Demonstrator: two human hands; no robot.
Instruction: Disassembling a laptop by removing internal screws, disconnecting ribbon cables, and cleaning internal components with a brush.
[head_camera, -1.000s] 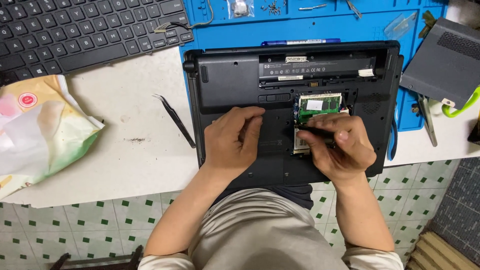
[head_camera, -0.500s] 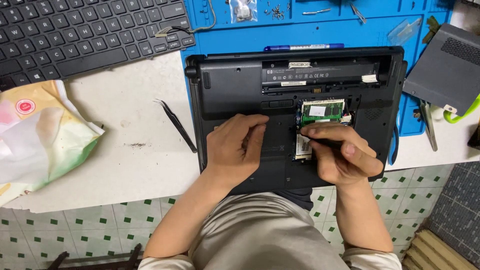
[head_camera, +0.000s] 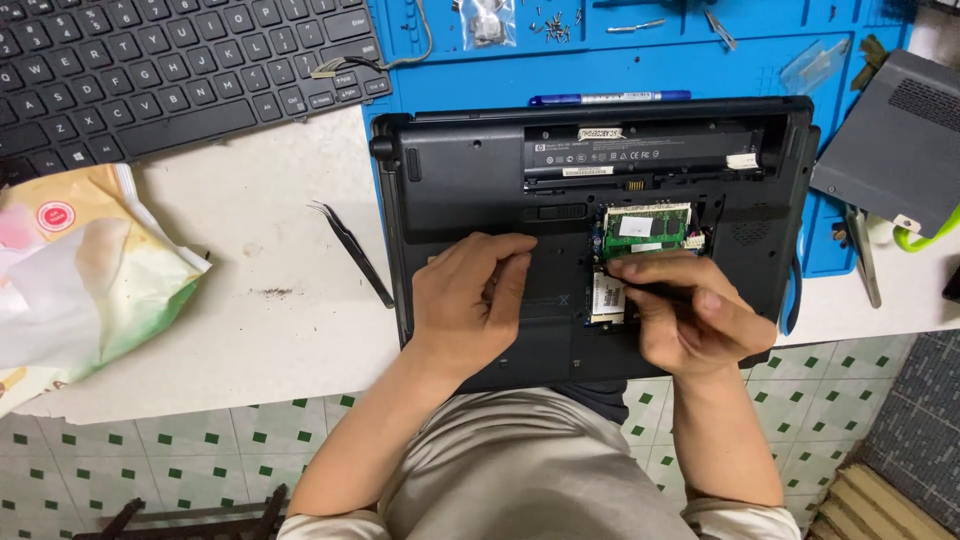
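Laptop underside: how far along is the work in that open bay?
Done: the laptop lies bottom up, its bay open, a grey cover panel set aside and loose screws on the blue mat. In hand: the right hand works a dark tool at the green memory module; the left hand steadies the case. Left: the module sits in its slot.

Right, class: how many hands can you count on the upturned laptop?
2. The left hand lies flat on the laptop base; the right hand works at the open compartment under the green memory module. No others are in view.
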